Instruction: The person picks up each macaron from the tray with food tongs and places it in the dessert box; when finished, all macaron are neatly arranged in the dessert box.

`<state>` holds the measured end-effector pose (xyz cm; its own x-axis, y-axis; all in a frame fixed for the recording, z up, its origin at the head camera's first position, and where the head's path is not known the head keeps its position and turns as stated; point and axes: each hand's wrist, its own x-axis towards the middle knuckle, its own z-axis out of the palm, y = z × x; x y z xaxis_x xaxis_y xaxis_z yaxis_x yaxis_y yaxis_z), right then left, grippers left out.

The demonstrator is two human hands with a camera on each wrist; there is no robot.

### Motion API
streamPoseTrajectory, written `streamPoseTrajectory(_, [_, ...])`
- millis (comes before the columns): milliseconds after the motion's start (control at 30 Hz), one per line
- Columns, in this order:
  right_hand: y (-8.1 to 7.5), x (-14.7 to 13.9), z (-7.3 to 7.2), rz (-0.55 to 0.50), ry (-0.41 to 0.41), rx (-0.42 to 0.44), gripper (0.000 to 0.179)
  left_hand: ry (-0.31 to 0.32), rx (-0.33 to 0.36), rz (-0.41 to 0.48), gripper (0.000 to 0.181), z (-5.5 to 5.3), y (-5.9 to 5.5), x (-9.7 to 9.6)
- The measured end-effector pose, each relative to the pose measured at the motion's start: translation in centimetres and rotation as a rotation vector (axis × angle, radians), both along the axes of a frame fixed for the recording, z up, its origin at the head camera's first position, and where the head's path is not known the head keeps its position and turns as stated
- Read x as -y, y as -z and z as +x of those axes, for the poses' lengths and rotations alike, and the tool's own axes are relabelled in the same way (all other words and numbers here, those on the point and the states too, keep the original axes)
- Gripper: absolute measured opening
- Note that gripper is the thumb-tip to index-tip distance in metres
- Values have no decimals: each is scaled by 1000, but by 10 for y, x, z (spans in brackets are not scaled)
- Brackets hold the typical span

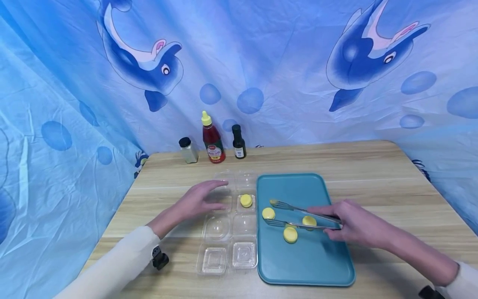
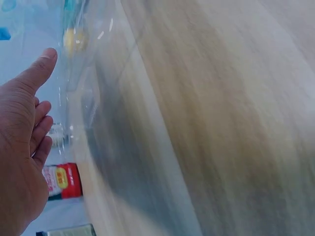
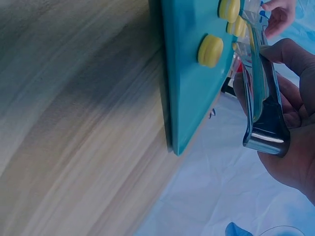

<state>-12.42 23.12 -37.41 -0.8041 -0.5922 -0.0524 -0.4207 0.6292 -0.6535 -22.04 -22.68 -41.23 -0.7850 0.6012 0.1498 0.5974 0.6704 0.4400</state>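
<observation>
My right hand (image 1: 352, 224) grips metal tongs (image 1: 298, 225), seen close up in the right wrist view. The tongs' arms stand apart over a teal tray (image 1: 306, 265), and a yellow macaron (image 1: 268, 213) lies between their tips. Two other macarons are on the tray: one (image 1: 309, 224) partly behind a tong arm, the other (image 1: 290, 235) nearer the front. One more macaron (image 1: 246, 201) sits in a compartment of the clear plastic container (image 1: 244, 253) left of the tray. My left hand (image 1: 198, 201) holds nothing, its fingers and thumb spread beside the container's left compartments.
Along the back of the table stand a black-capped jar (image 1: 188, 151), a red sauce bottle (image 1: 214, 143) with a yellow cap and a small dark bottle (image 1: 239, 143). A blue dolphin-print curtain (image 1: 291, 104) hangs behind the wooden table (image 1: 392, 187).
</observation>
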Motion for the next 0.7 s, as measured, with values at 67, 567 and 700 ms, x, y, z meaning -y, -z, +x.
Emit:
streamPoseTrajectory(67, [2, 0, 0, -3, 0, 4, 58, -7, -2, 0, 78, 1, 2, 4])
streamPoseTrajectory(567, [9, -1, -1, -20, -5, 5, 57, -23, 35, 31, 77, 7, 12, 20])
streamPoseTrajectory(700, [10, 0, -1, -9, 2, -4, 57, -26, 37, 38, 77, 7, 12, 20])
